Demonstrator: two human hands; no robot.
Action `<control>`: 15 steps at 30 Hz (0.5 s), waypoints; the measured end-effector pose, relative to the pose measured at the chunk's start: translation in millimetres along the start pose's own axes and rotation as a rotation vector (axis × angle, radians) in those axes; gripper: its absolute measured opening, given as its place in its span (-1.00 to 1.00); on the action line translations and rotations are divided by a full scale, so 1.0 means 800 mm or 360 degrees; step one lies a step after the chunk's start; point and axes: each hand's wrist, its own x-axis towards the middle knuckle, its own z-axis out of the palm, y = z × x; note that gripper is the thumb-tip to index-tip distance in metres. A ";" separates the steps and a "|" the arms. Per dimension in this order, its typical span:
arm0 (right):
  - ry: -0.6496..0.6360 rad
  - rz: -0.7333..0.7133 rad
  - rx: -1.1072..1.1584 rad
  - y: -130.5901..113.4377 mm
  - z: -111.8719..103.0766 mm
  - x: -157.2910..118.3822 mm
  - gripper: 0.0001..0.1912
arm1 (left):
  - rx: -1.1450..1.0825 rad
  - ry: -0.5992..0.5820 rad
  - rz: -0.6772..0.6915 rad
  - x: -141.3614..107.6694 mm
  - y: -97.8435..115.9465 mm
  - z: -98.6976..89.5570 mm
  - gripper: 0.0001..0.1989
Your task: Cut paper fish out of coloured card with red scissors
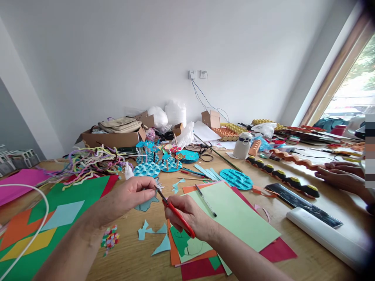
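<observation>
Here, scissors (pixel 181 219) are held near seemingly pen-drawn lines (pixel 188 250).

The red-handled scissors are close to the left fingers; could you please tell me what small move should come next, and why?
Perhaps ease the left hand slightly back before any snip: the right hand holds the red-handled scissors with their tips right at the left fingertips, near a light-blue paper piece.
</observation>
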 end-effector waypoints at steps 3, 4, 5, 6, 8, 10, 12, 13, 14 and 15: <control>0.0021 -0.0031 -0.0119 -0.001 -0.001 0.000 -0.73 | 0.0028 -0.0003 -0.0021 -0.001 0.003 0.000 -0.81; 0.0025 -0.0049 -0.0153 -0.002 -0.001 0.000 -0.72 | 0.0037 -0.0001 -0.0032 -0.001 0.005 0.000 -0.81; 0.0027 -0.0064 -0.0181 -0.003 -0.002 0.000 -0.70 | 0.0045 -0.0003 -0.0045 -0.002 0.006 -0.001 -0.82; 0.0027 -0.0076 -0.0206 -0.004 -0.002 -0.001 -0.69 | 0.0051 -0.0007 -0.0056 -0.002 0.008 -0.001 -0.83; 0.0029 -0.0083 -0.0245 -0.006 -0.003 -0.001 -0.69 | 0.0059 -0.0023 -0.0075 -0.004 0.010 -0.003 -0.84; 0.0010 -0.0050 -0.0247 -0.006 -0.004 -0.001 -0.71 | 0.0074 -0.0044 -0.0077 -0.005 0.010 -0.004 -0.85; -0.0049 -0.0009 -0.0200 -0.005 -0.004 -0.001 -0.74 | 0.0088 -0.0059 -0.0076 -0.004 0.010 -0.005 -0.85; -0.0085 0.0002 -0.0168 -0.004 -0.005 -0.001 -0.76 | 0.0094 -0.0065 -0.0078 -0.004 0.009 -0.005 -0.85; -0.0113 0.0004 -0.0142 -0.003 -0.005 -0.001 -0.78 | 0.0094 -0.0068 -0.0080 -0.004 0.009 -0.005 -0.85; -0.0130 0.0002 -0.0124 -0.002 -0.006 -0.001 -0.78 | 0.0089 -0.0071 -0.0084 -0.003 0.009 -0.004 -0.85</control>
